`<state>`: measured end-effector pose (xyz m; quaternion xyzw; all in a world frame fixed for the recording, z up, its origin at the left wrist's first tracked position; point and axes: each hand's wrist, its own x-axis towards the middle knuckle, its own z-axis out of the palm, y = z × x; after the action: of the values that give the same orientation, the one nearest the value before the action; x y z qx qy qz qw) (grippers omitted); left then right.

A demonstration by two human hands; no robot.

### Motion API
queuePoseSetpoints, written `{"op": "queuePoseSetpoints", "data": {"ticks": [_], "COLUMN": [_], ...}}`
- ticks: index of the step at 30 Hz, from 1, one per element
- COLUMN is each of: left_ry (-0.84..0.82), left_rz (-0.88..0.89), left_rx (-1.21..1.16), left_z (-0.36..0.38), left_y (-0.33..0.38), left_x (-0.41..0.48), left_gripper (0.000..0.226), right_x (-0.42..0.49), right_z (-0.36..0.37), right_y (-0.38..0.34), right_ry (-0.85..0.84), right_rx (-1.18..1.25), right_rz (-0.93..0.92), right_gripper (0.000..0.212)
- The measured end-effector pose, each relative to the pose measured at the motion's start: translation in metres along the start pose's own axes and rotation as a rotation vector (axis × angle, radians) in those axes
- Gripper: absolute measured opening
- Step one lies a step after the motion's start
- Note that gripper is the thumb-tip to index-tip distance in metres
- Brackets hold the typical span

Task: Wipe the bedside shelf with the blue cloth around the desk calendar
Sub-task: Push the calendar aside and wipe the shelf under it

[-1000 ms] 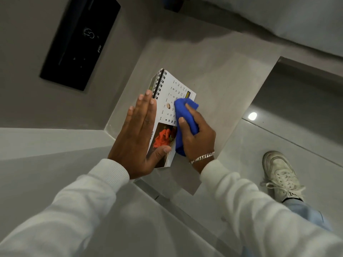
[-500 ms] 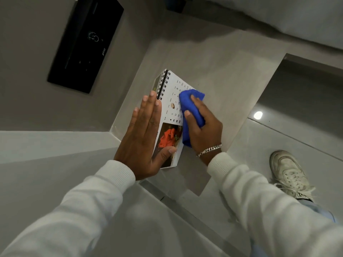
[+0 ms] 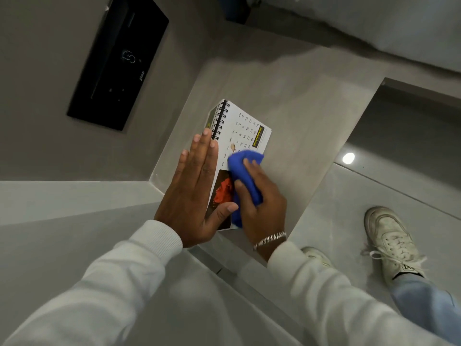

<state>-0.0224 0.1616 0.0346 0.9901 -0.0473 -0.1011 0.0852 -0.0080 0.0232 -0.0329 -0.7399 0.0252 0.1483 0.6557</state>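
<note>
A white spiral-bound desk calendar [image 3: 245,129] with a red flower picture stands on the grey bedside shelf [image 3: 306,113]. My left hand [image 3: 194,193] lies flat against the calendar's left side, fingers straight and together, thumb hooked over its near corner. My right hand [image 3: 262,203] grips a bunched blue cloth [image 3: 243,176] and presses it on the calendar's face, over the lower date rows and beside the picture. The cloth hides part of the page.
A black wall panel [image 3: 117,63] is set in the wall to the left of the shelf. White bedding [image 3: 399,26] lies beyond the shelf's far edge. My two white shoes [image 3: 389,243] stand on the glossy floor at the right.
The blue cloth in my right hand has slid back down the calendar face toward me, uncovering the upper date rows. My left hand stays against the calendar's side.
</note>
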Motion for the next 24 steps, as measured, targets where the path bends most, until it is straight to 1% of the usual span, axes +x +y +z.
{"op": "queuePoseSetpoints", "data": {"ticks": [3, 6, 9, 12, 14, 17, 22, 24], "left_ry": [-0.004, -0.010, -0.021, -0.033, -0.040, -0.033, -0.031, -0.029], "left_rz": [-0.013, -0.016, -0.016, -0.013, -0.013, -0.005, 0.007, 0.001], "left_rx": [0.019, 0.016, 0.025, 0.028, 0.022, 0.020, 0.043, 0.038], "left_z": [0.000, -0.002, -0.003, -0.004, -0.005, -0.005, -0.003, -0.002], "left_y": [0.001, 0.003, 0.003, 0.002, 0.003, 0.003, 0.001, 0.000], "left_x": [0.000, 0.000, 0.000, 0.001, 0.001, 0.001, 0.000, 0.000], "left_gripper": [0.093, 0.093, 0.091, 0.092, 0.092, 0.091, 0.093, 0.093], "right_x": [0.028, 0.026, -0.005, -0.038, -0.049, -0.036, 0.030, 0.046], "right_z": [0.001, 0.003, 0.005, 0.009, 0.011, 0.013, 0.010, 0.008], "right_y": [-0.010, -0.013, -0.006, 0.004, 0.006, 0.003, -0.015, -0.017], "right_ry": [0.062, 0.063, 0.006, -0.077, -0.093, -0.058, 0.072, 0.093], "right_rx": [-0.004, -0.014, -0.015, -0.060, -0.059, -0.039, -0.024, -0.018], "right_rz": [0.014, 0.023, 0.022, -0.036, -0.039, -0.047, -0.056, -0.057], "right_gripper": [0.043, 0.044, 0.045, 0.046, 0.044, 0.045, 0.045, 0.044]}}
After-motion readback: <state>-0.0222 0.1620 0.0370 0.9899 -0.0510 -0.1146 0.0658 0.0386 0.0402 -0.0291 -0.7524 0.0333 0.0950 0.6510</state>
